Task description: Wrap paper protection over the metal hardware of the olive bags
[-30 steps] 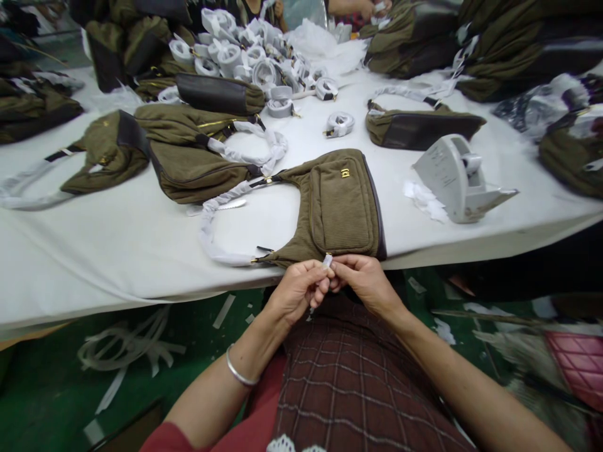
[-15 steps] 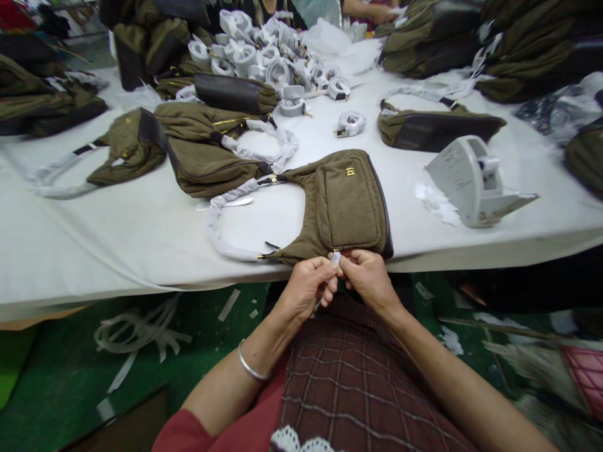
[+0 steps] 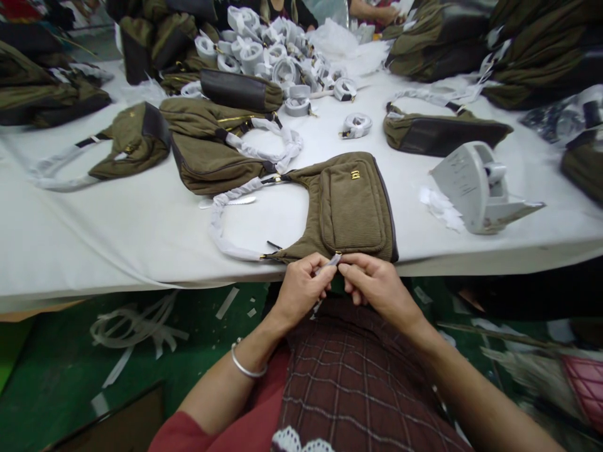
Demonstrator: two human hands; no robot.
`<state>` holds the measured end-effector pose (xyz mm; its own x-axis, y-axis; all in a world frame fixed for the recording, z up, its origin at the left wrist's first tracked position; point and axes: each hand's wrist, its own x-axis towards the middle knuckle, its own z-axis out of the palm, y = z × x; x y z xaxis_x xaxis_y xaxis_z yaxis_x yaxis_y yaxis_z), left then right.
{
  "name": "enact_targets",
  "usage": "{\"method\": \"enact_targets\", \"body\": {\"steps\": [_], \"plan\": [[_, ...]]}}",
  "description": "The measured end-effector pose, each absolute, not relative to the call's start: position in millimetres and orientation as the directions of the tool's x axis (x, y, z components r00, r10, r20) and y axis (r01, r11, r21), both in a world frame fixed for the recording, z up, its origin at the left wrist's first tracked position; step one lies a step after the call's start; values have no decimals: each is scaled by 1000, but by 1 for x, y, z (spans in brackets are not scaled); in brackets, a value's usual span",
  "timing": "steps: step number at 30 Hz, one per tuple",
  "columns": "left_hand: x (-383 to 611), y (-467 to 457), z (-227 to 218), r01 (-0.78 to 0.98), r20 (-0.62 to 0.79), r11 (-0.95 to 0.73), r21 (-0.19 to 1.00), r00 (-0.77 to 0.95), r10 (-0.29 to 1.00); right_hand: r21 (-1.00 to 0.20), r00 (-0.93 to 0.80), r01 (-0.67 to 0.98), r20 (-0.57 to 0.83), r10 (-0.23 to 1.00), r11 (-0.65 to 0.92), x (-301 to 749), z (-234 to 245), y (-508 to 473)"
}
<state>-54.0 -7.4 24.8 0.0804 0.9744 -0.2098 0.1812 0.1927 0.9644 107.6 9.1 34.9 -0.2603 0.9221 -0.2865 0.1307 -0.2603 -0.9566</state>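
The olive bag [image 3: 355, 207] lies at the counter's [image 3: 141, 245] near edge (its handle [image 3: 217, 227] wrapped in white). There the left hand [image 3: 301, 285] pinches a white-wrapped tab [image 3: 330, 264]; the right hand [image 3: 379, 284] bends beside it, whether gripping I cannot tell.

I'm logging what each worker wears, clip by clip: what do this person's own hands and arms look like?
Both the left hand and right hand are bare, without gloves. A slim, rounded silver-coloured bangle circles the left wrist. A plain dark red sleeve ends near the left elbow; no sleeve shows on the right arm.
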Motion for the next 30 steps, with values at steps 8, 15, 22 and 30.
{"method": "enact_targets", "body": {"steps": [8,15,22,30], "plan": [[-58,-9,26,516,90,-110,850,63,994,-481,-605,553,330,725,680,130,70,28],[-57,-6,30,275,-167,135,952,96,981,-349,-660,471,470,586,810,128,49,42],[-54,6,15,-441,-450,585,681,377,809,-417,-572,414,573,587,809,132,28,38],[-55,-2,15,-334,-394,442,832,205,896,-357,-552,569,502,666,741,134,17,-4]]}}
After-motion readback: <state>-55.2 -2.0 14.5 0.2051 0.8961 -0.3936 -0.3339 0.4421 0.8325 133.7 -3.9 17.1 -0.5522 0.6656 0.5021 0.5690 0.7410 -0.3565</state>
